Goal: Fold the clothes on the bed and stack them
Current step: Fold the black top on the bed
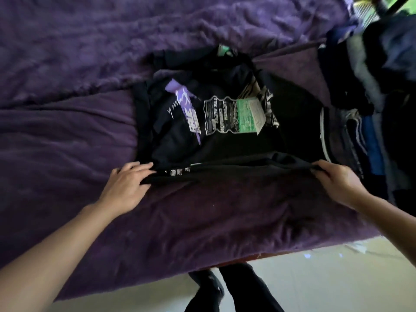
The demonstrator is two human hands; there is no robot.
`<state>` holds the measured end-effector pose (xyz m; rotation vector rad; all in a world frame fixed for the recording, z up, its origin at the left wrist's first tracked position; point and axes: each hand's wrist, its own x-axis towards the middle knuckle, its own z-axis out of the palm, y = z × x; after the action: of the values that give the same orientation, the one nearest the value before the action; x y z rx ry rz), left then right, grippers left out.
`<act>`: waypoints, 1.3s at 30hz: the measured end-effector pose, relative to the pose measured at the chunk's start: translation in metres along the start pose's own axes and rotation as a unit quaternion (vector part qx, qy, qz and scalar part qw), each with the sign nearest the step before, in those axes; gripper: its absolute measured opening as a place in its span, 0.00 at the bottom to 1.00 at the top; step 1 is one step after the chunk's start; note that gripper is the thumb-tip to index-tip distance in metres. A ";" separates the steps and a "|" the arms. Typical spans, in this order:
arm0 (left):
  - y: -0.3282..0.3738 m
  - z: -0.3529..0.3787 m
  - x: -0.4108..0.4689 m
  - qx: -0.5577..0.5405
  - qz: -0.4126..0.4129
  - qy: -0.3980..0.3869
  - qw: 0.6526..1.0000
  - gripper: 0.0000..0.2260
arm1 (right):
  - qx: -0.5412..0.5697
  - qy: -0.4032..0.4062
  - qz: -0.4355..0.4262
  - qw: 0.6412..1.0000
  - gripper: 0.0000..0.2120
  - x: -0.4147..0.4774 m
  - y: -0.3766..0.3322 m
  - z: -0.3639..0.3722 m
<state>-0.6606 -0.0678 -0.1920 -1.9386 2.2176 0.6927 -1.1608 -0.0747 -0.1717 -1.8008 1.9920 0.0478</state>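
Observation:
A black T-shirt (225, 140) with purple, white and green prints lies spread on the purple bed (67, 136), partly folded, its print facing up. My left hand (128, 181) pinches the shirt's near left corner, thumb under the cloth. My right hand (333, 179) pinches the near right corner. Between my hands the near edge is lifted slightly off the bed and stretched into a straight line.
A pile of dark, blue and grey clothes (369, 86) lies on the bed at the right, close to the shirt. A rumpled purple blanket (135, 30) covers the far side. The bed's near edge and a pale floor (315, 284) lie below, with my legs showing.

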 end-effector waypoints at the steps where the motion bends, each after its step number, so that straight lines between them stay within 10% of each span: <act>1: 0.000 -0.015 0.012 -0.049 -0.019 0.006 0.999 0.15 | 0.016 0.002 -0.002 1.000 0.08 0.015 -0.006 -0.012; 9: 0.002 -0.091 0.149 -0.291 -0.159 0.048 0.942 0.05 | 0.052 -0.013 -0.021 0.998 0.10 0.179 -0.036 -0.072; 14: -0.018 -0.091 0.235 -0.269 -0.239 0.039 0.932 0.08 | -0.008 -0.008 -0.032 0.999 0.13 0.269 -0.044 -0.066; 19: -0.020 -0.062 0.276 -0.023 -0.354 0.092 0.931 0.17 | -0.136 0.099 -0.058 0.984 0.17 0.309 -0.063 -0.039; 24: -0.013 -0.059 0.310 0.049 -0.255 0.153 0.954 0.19 | -0.083 0.135 -0.269 0.950 0.22 0.316 -0.106 -0.007; 32: -0.014 -0.066 0.404 -0.011 -0.251 0.089 0.964 0.32 | 0.168 0.054 0.055 0.983 0.32 0.407 -0.144 0.001; 36: -0.017 -0.063 0.425 0.063 -0.234 0.120 0.963 0.15 | 0.192 0.015 0.042 0.980 0.17 0.422 -0.156 0.004; 39: -0.022 -0.080 0.408 0.021 -0.196 0.221 0.955 0.12 | 0.199 0.138 -0.032 0.970 0.10 0.410 -0.157 -0.015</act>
<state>-0.6945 -0.4731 -0.2806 -2.6061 1.9151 0.1644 -1.0345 -0.4865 -0.2593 -1.6704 1.9456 -0.6121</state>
